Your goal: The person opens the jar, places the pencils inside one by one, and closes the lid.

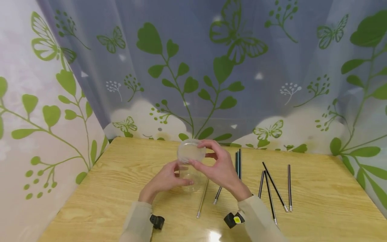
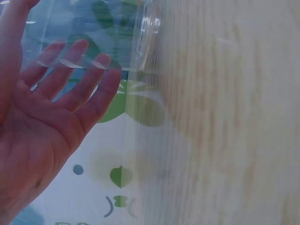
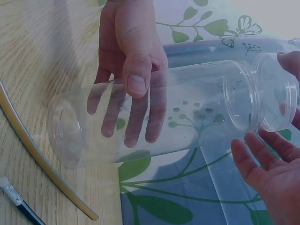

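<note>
A clear, see-through jar [image 1: 197, 181] stands over the wooden table, with its clear round lid [image 1: 188, 152] at its mouth. My left hand [image 1: 164, 178] grips the jar's body from the left. In the right wrist view its thumb lies on the near side and the fingers show through the wall of the jar [image 3: 197, 110]. The left wrist view shows those fingers [image 2: 82, 86] round the jar's side. With thumb and fingers my right hand [image 1: 222, 168] holds the lid by its rim. In the right wrist view the lid [image 3: 276, 93] sits tilted at the mouth.
A gold pencil [image 1: 203, 198] lies just right of the jar, beside a dark pencil [image 1: 218, 195]. Several dark pencils [image 1: 240, 164] lie behind the right hand, and more pencils [image 1: 274, 188] on the table's right. A leaf-patterned curtain [image 1: 193, 111] hangs along the back edge.
</note>
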Available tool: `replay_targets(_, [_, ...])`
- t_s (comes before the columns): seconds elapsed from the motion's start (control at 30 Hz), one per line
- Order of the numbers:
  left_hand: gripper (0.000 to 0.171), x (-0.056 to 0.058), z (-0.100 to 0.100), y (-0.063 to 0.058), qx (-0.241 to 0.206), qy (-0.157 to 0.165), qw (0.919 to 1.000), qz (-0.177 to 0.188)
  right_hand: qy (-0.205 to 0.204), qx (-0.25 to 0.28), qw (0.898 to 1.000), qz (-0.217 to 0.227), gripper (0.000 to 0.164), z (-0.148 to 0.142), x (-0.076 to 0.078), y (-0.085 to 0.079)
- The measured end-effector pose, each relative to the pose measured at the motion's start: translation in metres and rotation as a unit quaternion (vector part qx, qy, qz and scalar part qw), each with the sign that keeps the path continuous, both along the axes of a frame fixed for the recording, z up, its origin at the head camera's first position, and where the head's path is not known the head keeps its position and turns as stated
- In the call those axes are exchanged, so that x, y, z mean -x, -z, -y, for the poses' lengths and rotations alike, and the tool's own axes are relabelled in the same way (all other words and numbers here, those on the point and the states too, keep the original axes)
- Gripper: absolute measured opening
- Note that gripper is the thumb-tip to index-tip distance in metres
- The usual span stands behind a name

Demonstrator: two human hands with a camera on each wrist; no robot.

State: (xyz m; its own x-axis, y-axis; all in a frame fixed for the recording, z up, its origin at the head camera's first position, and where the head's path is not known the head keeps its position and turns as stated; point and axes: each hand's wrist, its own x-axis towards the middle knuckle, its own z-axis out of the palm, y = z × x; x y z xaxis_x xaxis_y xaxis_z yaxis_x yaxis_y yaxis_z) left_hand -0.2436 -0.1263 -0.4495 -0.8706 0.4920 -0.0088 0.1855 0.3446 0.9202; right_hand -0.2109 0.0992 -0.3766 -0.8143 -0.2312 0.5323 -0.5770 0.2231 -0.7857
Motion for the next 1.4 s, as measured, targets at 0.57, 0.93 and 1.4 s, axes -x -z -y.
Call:
replay_targets(0.57, [0.084, 0.002, 0.005, -0.002, -0.020, -0.008, 0.9996, -0.019, -0.011, 0.008, 1.000, -0.003, 0.042, -0.021, -0.012, 0.009])
replay_targets(0.93, [0.086, 0.004, 0.002, -0.004, -0.045, -0.010, 0.9983, -0.037, -0.032, 0.006, 0.999, -0.029, 0.042, -0.034, -0.015, 0.014])
replay_targets(1.4, [0.079, 0.005, 0.000, -0.001, -0.027, -0.018, 0.9981, -0.052, -0.023, -0.016, 0.999, -0.029, 0.043, -0.056, -0.029, 0.018])
